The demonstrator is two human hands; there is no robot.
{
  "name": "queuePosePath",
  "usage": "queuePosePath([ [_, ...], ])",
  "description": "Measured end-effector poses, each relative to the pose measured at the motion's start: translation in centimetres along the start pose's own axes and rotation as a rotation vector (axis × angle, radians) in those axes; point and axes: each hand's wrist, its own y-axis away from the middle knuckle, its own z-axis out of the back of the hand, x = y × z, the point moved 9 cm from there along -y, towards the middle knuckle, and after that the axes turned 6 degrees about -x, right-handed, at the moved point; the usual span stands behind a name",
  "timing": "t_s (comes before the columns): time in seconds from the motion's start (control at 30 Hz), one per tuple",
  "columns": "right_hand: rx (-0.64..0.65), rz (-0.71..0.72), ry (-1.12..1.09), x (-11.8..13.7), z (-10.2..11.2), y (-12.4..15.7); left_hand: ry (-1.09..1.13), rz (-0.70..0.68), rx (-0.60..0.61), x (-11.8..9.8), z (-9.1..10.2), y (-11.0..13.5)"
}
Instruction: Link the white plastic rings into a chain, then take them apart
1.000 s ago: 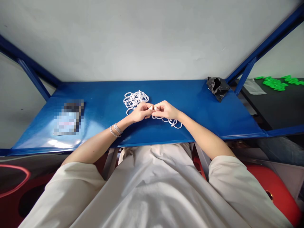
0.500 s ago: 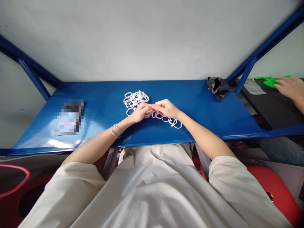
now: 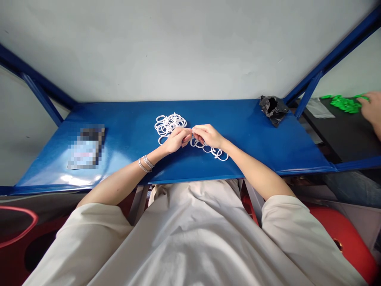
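My left hand (image 3: 176, 140) and my right hand (image 3: 208, 136) meet fingertip to fingertip over the blue table (image 3: 125, 131). Both are closed in a pinch on thin white rings. A chain of linked white rings (image 3: 212, 151) trails from my right hand toward the table's front edge. A loose pile of white rings (image 3: 168, 122) lies just beyond my left hand. Bracelets circle my left wrist.
A blurred flat object (image 3: 85, 147) lies at the table's left. A crumpled black bag (image 3: 272, 109) sits at the back right. On a dark table to the right, another person's hand (image 3: 372, 109) rests by green pieces (image 3: 343, 104). Blue frame posts flank both sides.
My fingers have shifted slightly on the rings, the hands staying together. The other person's hand appeared at the right, then drew back toward the frame edge.
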Motion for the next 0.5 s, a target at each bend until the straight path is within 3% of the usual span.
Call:
queuePosePath([
  [0.2,-0.055,0.096,0.046,0.82,0.25,0.06,-0.023,-0.025,0.014,-0.15,-0.13,0.03],
  [0.5,-0.073,0.100,0.081,0.47,0.15,0.16,-0.055,-0.003,-0.016,0.40,0.14,0.07],
])
